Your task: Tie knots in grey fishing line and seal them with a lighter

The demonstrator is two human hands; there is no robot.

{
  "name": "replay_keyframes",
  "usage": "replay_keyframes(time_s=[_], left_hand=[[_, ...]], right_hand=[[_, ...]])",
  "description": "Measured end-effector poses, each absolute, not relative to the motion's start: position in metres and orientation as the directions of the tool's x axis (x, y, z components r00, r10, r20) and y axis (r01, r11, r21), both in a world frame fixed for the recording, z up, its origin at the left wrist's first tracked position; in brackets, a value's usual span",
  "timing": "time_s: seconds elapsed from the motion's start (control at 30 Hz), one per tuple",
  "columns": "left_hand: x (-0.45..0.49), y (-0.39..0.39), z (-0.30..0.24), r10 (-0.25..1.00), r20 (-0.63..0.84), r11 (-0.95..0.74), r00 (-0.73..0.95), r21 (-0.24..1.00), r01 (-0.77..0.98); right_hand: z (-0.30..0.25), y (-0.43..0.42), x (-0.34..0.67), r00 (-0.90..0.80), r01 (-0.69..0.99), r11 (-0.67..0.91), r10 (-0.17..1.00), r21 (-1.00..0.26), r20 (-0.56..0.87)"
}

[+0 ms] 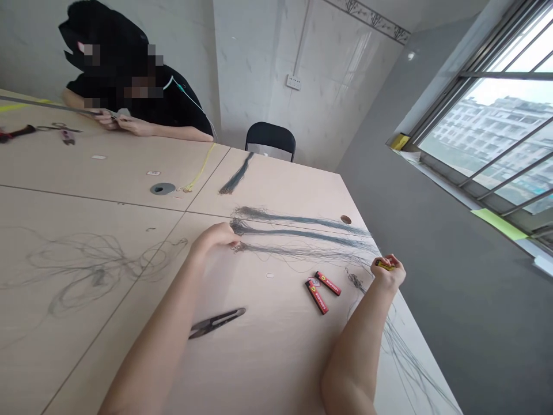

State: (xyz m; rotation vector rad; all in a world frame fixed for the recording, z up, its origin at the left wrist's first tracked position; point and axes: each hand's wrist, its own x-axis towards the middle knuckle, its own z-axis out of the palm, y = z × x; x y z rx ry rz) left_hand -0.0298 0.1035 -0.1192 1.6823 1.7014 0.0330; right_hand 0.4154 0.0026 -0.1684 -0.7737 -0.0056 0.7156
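Observation:
My left hand (216,236) lies knuckles-up on the pale wooden table (268,346), its fingers pinched at the left ends of grey thread bundles (302,233) that stretch to the right. My right hand (389,271) is curled near the table's right edge, closed on a small yellow and black object (383,265). Thin threads run past that hand and hang over the edge. Two red and black flat packets (322,290) lie between my forearms. Black thread snips (216,323) rest by my left forearm.
A loose tangle of thread (90,268) spreads at left. Another thread bundle (235,176), a yellow cord (199,173) and a grey cable grommet (163,188) lie further back. A person in black (142,98) works at the far side. A black chair (270,140) stands beyond; a window is on the right.

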Motion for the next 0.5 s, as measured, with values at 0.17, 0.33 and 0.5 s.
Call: replay_keyframes(time_s=[0.17, 0.33, 0.5], left_hand=[[-0.028, 0.104, -0.117, 0.839, -0.530, 0.111, 0.125, 0.391, 0.914], [-0.028, 0.104, -0.115, 0.835, -0.535, 0.093, 0.130, 0.368, 0.925], [-0.032, 0.103, -0.115, 0.841, -0.529, 0.103, 0.117, 0.367, 0.924]], right_hand=[[-0.161, 0.001, 0.409, 0.823, -0.546, 0.552, 0.495, -0.630, -0.280], [-0.149, 0.002, 0.398, 0.851, -0.525, 0.601, 0.375, -0.602, -0.368], [-0.126, 0.002, 0.394, 0.883, -0.461, 0.648, 0.271, -0.606, -0.383]])
